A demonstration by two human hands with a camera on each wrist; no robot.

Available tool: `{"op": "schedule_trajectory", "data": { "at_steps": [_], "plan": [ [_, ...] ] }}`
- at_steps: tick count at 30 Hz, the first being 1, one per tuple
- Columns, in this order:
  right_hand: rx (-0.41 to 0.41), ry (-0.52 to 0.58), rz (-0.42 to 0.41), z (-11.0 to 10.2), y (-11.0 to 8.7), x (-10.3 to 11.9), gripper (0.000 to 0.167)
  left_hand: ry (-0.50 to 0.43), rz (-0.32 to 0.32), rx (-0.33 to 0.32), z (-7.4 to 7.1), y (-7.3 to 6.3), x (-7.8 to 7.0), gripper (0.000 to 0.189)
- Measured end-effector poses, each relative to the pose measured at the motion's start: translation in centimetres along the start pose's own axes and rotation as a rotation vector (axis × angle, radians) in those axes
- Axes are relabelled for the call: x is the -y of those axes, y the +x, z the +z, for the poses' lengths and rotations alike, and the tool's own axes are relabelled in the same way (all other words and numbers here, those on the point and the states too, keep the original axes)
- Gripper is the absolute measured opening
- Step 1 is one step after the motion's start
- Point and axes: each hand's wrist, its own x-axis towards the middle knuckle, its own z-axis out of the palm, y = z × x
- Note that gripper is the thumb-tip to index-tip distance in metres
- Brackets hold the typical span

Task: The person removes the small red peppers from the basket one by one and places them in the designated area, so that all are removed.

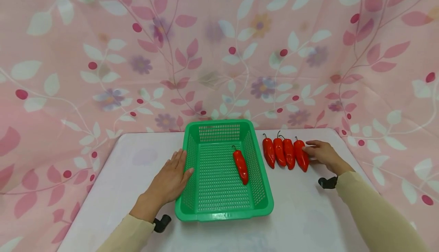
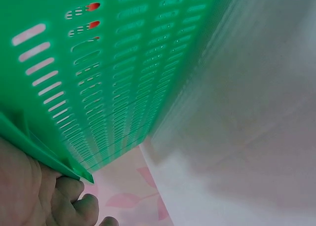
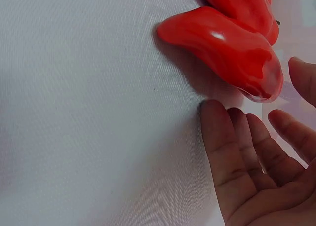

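My left hand (image 1: 171,176) lies along the left rim of a green plastic basket (image 1: 224,217), fingers straight and thumb reaching over the edge. In the left wrist view, its curved fingertips show below the rim of the slotted basket wall (image 2: 118,88). One red pepper (image 1: 241,167) with a dark stem lies inside the basket, toward its right side. Right of the basket several red peppers lie in a row. My right hand (image 1: 322,153) is at the rightmost pepper (image 1: 301,155). In the right wrist view, its fingers (image 3: 219,132) are spread beside that pepper (image 3: 224,51), not wrapped round it.
A white cloth (image 1: 302,214) covers the table beneath the basket and peppers. Behind it hangs a pink floral curtain (image 1: 212,54). A black wrist-camera piece (image 1: 327,183) sits by the right cuff, and another (image 1: 162,223) by the left cuff.
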Motion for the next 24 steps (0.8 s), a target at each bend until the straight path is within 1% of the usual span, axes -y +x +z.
{"op": "schedule_trajectory", "data": {
  "at_steps": [9,14,16,19,24],
  "plan": [
    [-0.030,-0.039,-0.023,-0.1,-0.4,0.6,0.074,0.014,0.003,-0.001,-0.1,0.0,0.0,0.075],
    [-0.039,-0.056,-0.038,0.2,-0.8,1.6,0.074,0.021,0.005,-0.002,-0.1,0.0,0.0,0.075],
    [-0.039,-0.063,-0.051,0.4,-1.0,2.2,0.074,0.022,0.007,-0.005,-0.1,0.0,0.0,0.075],
    [-0.056,-0.104,-0.084,0.8,-1.4,3.4,0.072,0.024,0.005,-0.008,0.0,0.1,0.0,0.075],
    [-0.099,-0.169,-0.154,1.5,-2.2,6.1,0.066,0.025,0.001,-0.008,0.1,0.2,0.1,0.076]
  ]
}}
